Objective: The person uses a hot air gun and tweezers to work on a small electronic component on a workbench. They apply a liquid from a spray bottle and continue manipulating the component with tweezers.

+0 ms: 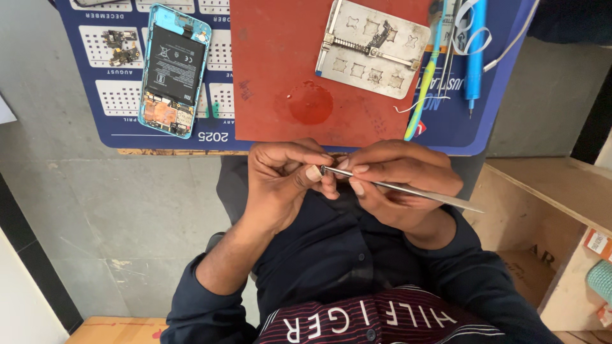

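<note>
From the head camera, looking down, both hands meet just below the near edge of the work table. The right hand is closed around slim metal tweezers, thumb and forefinger pinching the shaft near its front end, while the rear end sticks out to the right past the wrist. The tweezer tips point left and meet the left hand, whose thumb and fingers are curled tightly together around something very small; what that is stays hidden between the fingertips, so I cannot tell its kind. The two hands touch at the fingertips, held above the person's lap and dark blue shirt.

On the table beyond them lies a red work mat with a round wet-looking stain near its front. At the mat's upper right sits a metal board holder with a small part clamped in it. Left of the mat, on a blue calendar mat, rests an opened light blue phone, its back off and its black battery showing. Small circuit parts lie just beside it. To the right lie a blue pen-like tool and a green-handled brush, side by side
</note>
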Tool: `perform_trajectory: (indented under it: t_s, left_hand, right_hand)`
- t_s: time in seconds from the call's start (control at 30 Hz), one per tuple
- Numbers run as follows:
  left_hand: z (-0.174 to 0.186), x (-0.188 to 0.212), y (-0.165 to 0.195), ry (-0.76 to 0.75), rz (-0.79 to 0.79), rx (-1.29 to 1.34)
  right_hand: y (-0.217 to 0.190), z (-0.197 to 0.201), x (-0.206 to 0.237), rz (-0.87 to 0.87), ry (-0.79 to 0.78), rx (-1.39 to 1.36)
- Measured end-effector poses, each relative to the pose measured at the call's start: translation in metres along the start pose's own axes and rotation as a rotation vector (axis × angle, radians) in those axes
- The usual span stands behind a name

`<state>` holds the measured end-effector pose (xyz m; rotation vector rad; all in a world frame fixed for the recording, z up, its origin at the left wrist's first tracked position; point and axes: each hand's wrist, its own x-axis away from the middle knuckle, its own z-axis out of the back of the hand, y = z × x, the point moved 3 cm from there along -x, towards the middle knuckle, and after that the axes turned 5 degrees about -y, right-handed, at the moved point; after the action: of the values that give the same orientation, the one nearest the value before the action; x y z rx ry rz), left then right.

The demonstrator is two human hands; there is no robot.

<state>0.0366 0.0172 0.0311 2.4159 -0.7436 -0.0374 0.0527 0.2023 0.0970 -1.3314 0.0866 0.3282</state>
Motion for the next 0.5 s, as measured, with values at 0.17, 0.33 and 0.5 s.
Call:
perform_trajectory:
  t_s: [0.17,0.33,0.5]
  left_hand:
    - [0.0007,0.0001,-0.0001,-0.014,0.013,0.021]
    - [0.0014,-0.0008,-0.0002,-0.02,0.013,0.013]
    - [0.0026,0.0003,0.0001,-0.028,0.027,0.032]
  right_hand:
    - [0.0,-0.0009,-0.0015,0.015,0.001,-0.001]
    - [-0.0038,0.0014,-0.0028,0.005,-0.029,-0.004]
    - [-0.0046,0.001,-0.005,0.032,-0.045,-0.006]
